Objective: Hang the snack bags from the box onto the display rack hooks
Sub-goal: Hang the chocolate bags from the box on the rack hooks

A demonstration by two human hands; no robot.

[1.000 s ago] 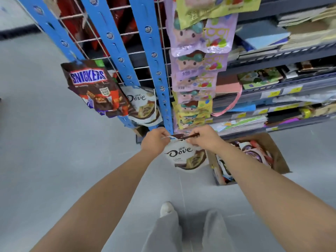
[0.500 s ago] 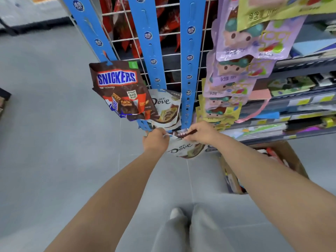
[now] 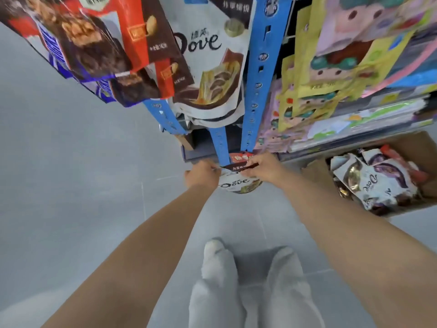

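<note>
Both hands pinch the top edge of a white Dove snack bag [image 3: 237,184] low down at the foot of the display rack. My left hand [image 3: 203,173] grips its left corner, my right hand [image 3: 264,167] its right corner. The bag's dark top strip sits against the bottom end of a blue hanging strip [image 3: 221,145]. Another Dove bag [image 3: 210,67] hangs higher on that strip. The cardboard box [image 3: 423,147] on the floor at right holds more Dove bags [image 3: 376,183].
Snickers bags [image 3: 89,50] hang at the upper left, close to the camera. Purple and yellow candy bags [image 3: 331,74] hang right of another blue strip [image 3: 260,74]. Shelves with flat goods run behind the box. Grey floor tiles lie at left; my white shoes [image 3: 250,285] stand below.
The camera has dropped and moved in close to the rack, so hanging bags loom large. Both hands, still on the Dove bag, have gone down to the strip's lower end.
</note>
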